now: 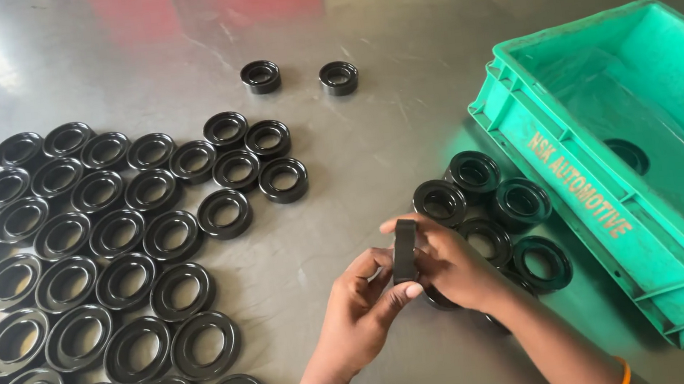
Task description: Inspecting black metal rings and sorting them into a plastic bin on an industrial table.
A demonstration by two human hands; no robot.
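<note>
Both my hands hold one black rubber ring [404,249] upright on its edge, above the metal table [369,129]. My left hand [361,310] pinches it from the left with thumb and fingers. From the right, my right hand [453,265] grips it. Just behind my right hand lies a small pile of the same black rings [498,208]. Several more black rings [93,263] are laid flat in rows across the left of the table.
A green plastic crate [616,186] stands tilted at the right, with one black ring [630,155] inside it. Two separate black rings [260,76] [338,77] sit at the far middle of the table. A red shape reflects at the top.
</note>
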